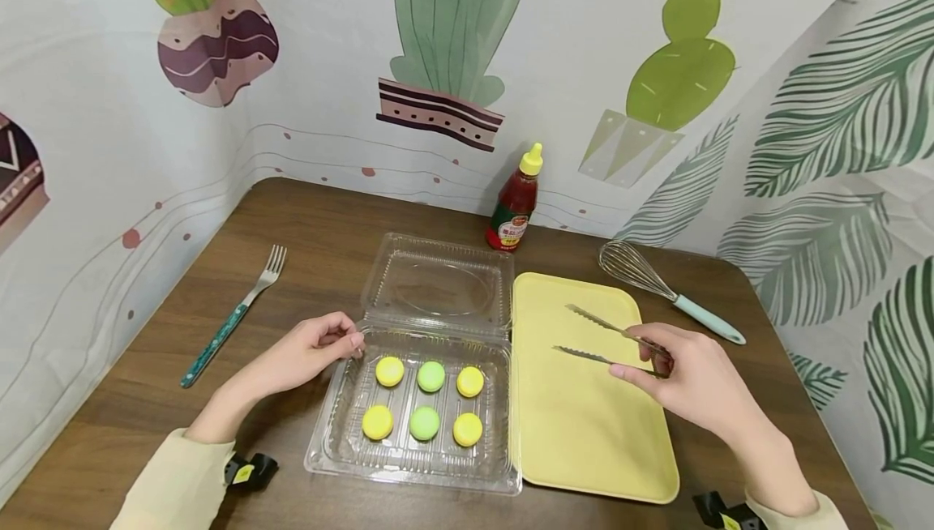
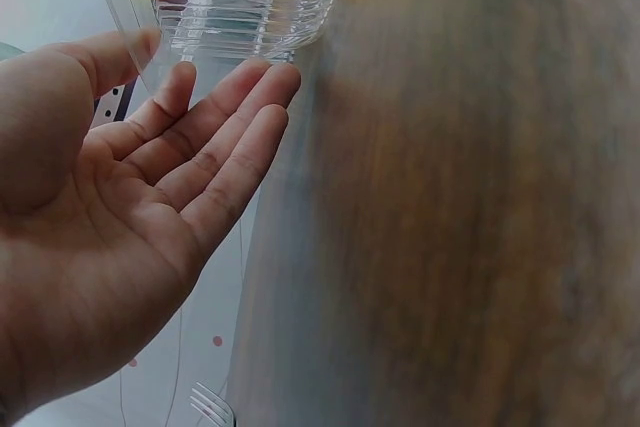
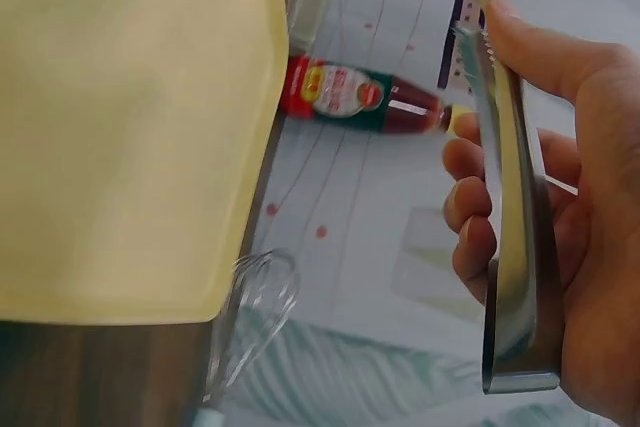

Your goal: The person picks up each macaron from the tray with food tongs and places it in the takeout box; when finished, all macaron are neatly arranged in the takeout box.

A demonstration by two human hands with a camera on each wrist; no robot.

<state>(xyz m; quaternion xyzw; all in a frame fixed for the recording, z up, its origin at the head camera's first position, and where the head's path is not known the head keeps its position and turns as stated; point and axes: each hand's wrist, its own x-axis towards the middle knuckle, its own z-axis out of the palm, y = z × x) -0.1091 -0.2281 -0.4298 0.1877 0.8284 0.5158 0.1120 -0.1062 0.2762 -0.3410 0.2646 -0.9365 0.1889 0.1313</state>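
Note:
My left hand (image 1: pixel 321 349) is at the upper left corner of a clear plastic clamshell box (image 1: pixel 416 473); its thumb and index finger pinch the rim (image 2: pixel 150 72), the other fingers extended beneath. In the box sit yellow macarons (image 1: pixel 390 371) and green macarons (image 1: pixel 430 377), in two rows of three. Its lid (image 1: pixel 438 275) lies folded back, away from me. My right hand (image 1: pixel 693 372) holds metal tongs (image 3: pixel 525 277) above a yellow tray (image 1: pixel 576 449). The tongs' serrated tips are spread apart and point left, with nothing between them.
Behind the tray stands a red sauce bottle (image 1: pixel 513 206) with a yellow cap. A whisk (image 1: pixel 660 285) lies at the back right, and a fork (image 1: pixel 233 318) with a green handle at the left. A patterned cloth (image 1: pixel 321 68) hangs behind the wooden table (image 1: pixel 131 400).

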